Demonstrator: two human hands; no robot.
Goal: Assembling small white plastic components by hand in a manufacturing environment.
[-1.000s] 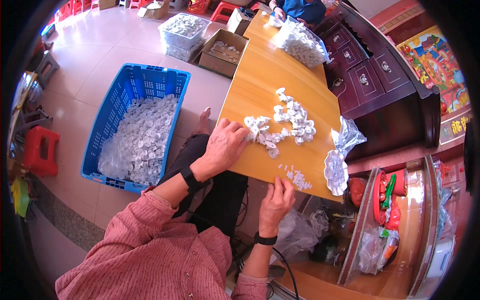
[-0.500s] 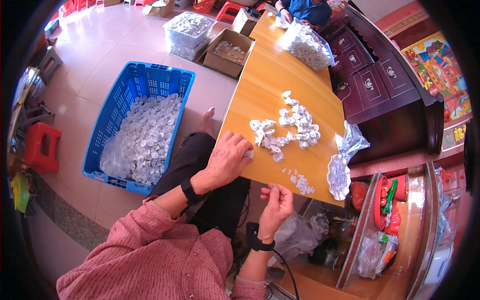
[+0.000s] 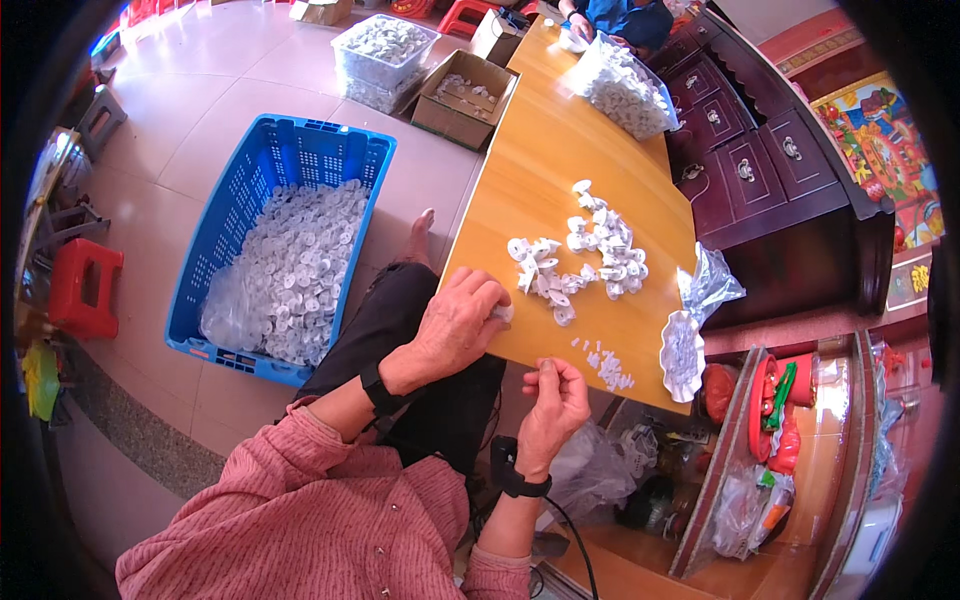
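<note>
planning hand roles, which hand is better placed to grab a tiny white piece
Probably the right hand: it is nearer the tiny white pieces, while the left hand holds a larger white part. Whether the right holds anything is unclear.

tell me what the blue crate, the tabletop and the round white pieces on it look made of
Blue crate: likely molded plastic, slight sheen; even color, regular perforations.
Tabletop: smooth, shiny wood or wood-look laminate, judging by its faint grain.
Round white pieces: probably hard plastic, from their uniform color and repeated shape; finish too small to judge.
</note>
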